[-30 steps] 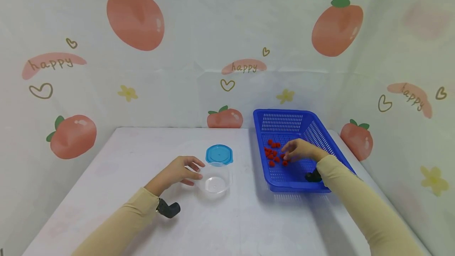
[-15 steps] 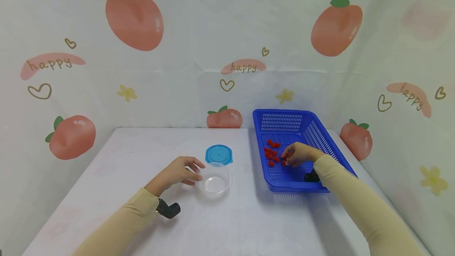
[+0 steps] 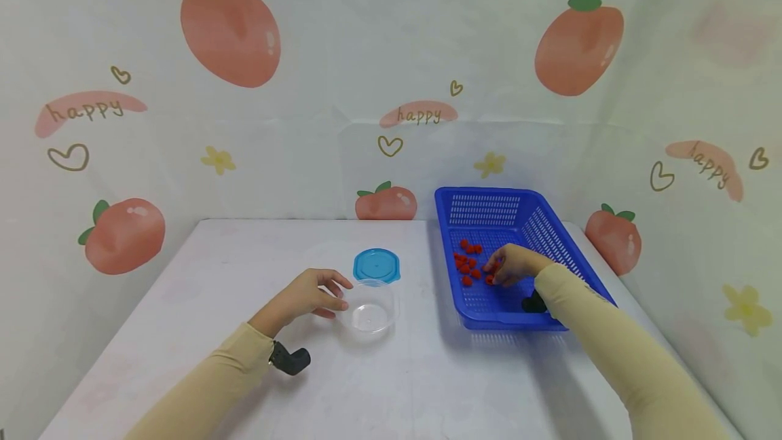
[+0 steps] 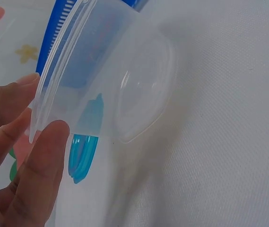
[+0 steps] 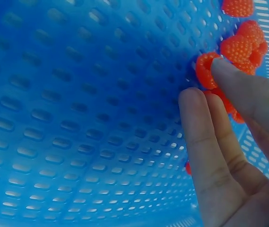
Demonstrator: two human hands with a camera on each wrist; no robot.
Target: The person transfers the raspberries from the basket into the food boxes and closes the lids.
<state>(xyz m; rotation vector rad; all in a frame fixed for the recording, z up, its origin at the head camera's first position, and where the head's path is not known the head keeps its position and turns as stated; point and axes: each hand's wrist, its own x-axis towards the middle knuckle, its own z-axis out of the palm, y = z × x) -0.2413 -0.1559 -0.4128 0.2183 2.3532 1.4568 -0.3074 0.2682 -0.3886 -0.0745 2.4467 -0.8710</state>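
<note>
My left hand (image 3: 311, 292) holds the clear plastic tub (image 3: 369, 316) by its rim. In the left wrist view the thumb lies outside the tub wall and the other fingers are at the rim's far side. My right hand (image 3: 516, 265) reaches down into the blue basket (image 3: 467, 324), among red raspberries (image 3: 463, 265). Up close in the right wrist view, the thumb tip overlaps one hollow raspberry (image 5: 205, 71). Two nearly straight fingers (image 5: 198, 123) extend beside it, partly covering more raspberries behind them.
A light-blue lid (image 3: 377, 265) lies on the white table (image 3: 256, 250) just behind the tub. The basket's raised walls surround the right hand. A printed cloth backdrop (image 3: 330, 87) stands behind the table and along both sides.
The right hand has dipped slightly lower among the raspberries near the basket's middle. The left hand and the tub have stayed in place.
</note>
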